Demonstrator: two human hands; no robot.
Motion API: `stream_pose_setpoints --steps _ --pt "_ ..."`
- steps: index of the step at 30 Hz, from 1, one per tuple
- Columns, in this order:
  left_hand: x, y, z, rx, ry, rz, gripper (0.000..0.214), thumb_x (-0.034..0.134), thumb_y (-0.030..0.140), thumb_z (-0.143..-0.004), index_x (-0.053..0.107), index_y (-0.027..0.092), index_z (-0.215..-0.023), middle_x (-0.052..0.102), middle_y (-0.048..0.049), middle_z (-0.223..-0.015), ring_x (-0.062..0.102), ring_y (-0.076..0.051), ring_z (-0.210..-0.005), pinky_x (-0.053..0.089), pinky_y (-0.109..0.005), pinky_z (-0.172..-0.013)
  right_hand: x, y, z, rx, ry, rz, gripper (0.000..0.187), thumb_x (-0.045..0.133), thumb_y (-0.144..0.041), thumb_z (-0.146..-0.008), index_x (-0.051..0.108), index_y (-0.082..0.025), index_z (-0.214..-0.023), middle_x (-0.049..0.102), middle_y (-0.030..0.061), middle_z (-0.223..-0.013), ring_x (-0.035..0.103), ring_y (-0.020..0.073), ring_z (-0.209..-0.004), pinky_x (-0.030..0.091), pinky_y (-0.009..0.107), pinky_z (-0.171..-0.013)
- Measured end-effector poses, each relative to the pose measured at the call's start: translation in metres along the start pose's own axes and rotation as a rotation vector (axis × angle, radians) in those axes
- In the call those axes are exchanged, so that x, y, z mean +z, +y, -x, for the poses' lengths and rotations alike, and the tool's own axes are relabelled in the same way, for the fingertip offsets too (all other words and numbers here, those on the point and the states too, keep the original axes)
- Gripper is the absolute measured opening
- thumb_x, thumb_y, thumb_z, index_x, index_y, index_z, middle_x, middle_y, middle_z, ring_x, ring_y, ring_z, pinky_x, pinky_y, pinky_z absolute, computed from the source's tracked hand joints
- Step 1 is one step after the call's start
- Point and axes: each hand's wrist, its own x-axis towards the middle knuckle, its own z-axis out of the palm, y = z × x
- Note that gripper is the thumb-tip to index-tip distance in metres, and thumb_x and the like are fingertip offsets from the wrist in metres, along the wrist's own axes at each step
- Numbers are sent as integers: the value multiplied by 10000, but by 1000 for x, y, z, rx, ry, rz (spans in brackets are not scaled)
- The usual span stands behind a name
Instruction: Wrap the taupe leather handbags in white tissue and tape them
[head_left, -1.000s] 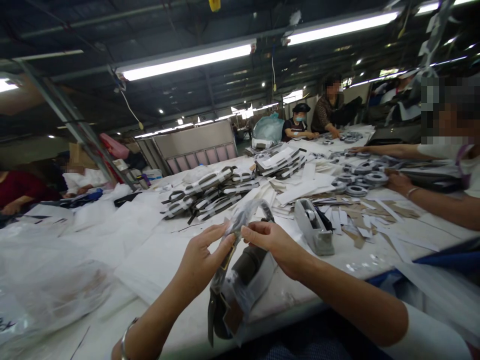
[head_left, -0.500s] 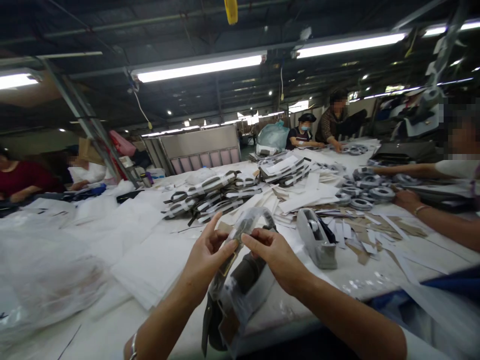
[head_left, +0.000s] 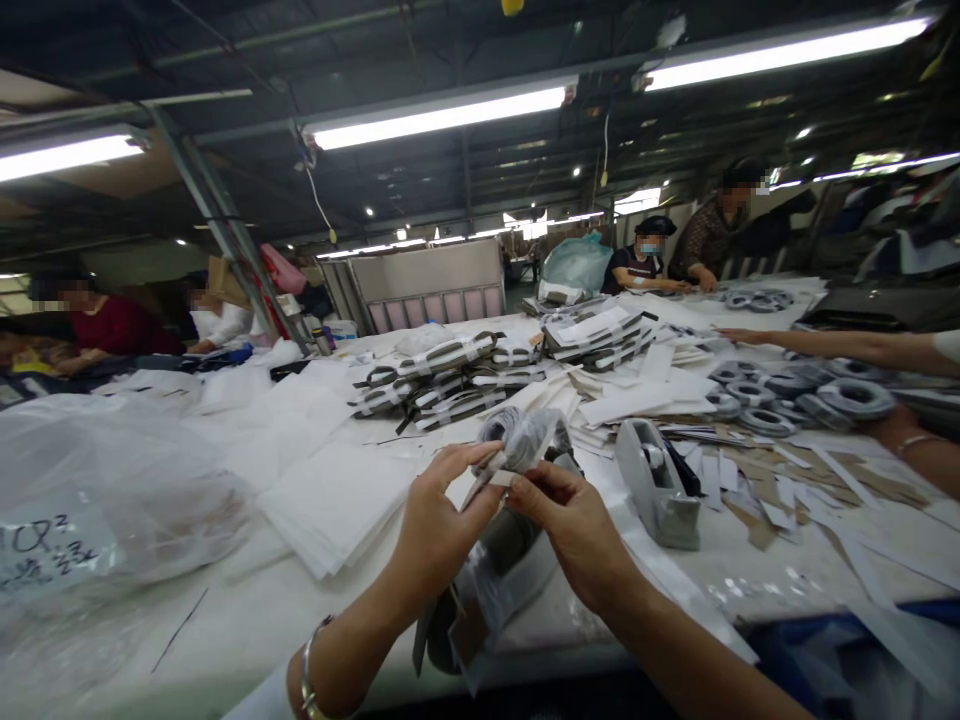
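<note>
My left hand and my right hand meet over the near edge of the white table. Both pinch the top of a clear plastic bag that wraps a dark belt-like strap. The bagged strap hangs down between my wrists and past the table's edge. Fingers of both hands are closed on the bag's folded top.
A grey tape dispenser stands just right of my hands. Stacks of banded dark straps and white paper strips lie mid-table, rolled straps to the right. A big clear bag sits at left. Other people work around the table.
The view has shifted left and the bag's top is now folded lower and tighter between my fingers. My hands stay together at the same spot.
</note>
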Motion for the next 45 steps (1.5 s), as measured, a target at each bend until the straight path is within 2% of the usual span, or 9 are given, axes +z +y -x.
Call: stream_pose_setpoints --steps 8,17,22,27,31,33,38,42,45 --pt "2 8 7 -6 72 -18 318 620 191 -839 706 257 -1138 711 -10 -1094 648 -187 -1040 500 -299 -940 7 10 -5 -141 55 140 282 745 -437 -810 703 -196 -950 689 20 -794 620 155 -759 494 247 -736" --pt "-5 10 7 -69 69 12 217 659 335 -871 744 253 -1053 752 -3 -1054 692 -202 -1014 537 -298 -937 10 19 -4 -136 103 98 309 717 -472 -828 657 -185 -928 658 16 -794 584 151 -743 476 247 -714" --pt "-5 8 6 -54 95 -33 173 681 313 -855 754 249 -999 764 8 -994 716 -186 -935 564 -271 -881 7 22 -4 -131 91 112 301 698 -466 -850 650 -186 -947 641 13 -776 576 150 -740 469 249 -710" --pt "0 5 8 116 173 -252 125 645 227 -876 748 250 -943 769 18 -946 729 -171 -870 576 -246 -821 13 19 -2 -148 109 135 308 700 -470 -847 627 -182 -928 624 3 -757 552 133 -704 449 234 -670" --pt "4 7 15 383 249 -597 196 597 173 -906 718 206 -1057 762 -41 -1010 733 -201 -878 581 -292 -857 17 15 -1 -156 90 148 303 718 -463 -831 596 -189 -873 619 2 -769 537 132 -711 441 230 -659" --pt "7 11 19 452 247 -729 258 560 141 -911 689 164 -1133 745 -89 -1073 729 -227 -918 581 -331 -888 19 13 -1 -156 92 149 324 738 -465 -808 562 -193 -810 585 -9 -727 520 131 -691 435 228 -634" --pt "18 18 30 435 185 -874 425 497 110 -895 562 46 -1310 629 -208 -1272 645 -314 -1138 578 -424 -932 19 11 -2 -128 133 147 401 824 -477 -694 540 -199 -751 527 -27 -663 480 129 -629 419 230 -563" --pt "21 15 37 420 171 -863 487 475 85 -909 477 62 -1395 576 -193 -1351 565 -311 -1250 557 -422 -979 16 12 -1 -144 126 208 357 782 -513 -727 604 -206 -756 611 16 -724 557 175 -696 487 277 -642" --pt "14 14 38 398 145 -761 467 500 111 -915 498 89 -1382 587 -167 -1352 563 -288 -1258 523 -424 -1032 13 9 0 -138 115 242 329 769 -513 -742 681 -210 -837 675 47 -789 621 218 -778 526 311 -719"
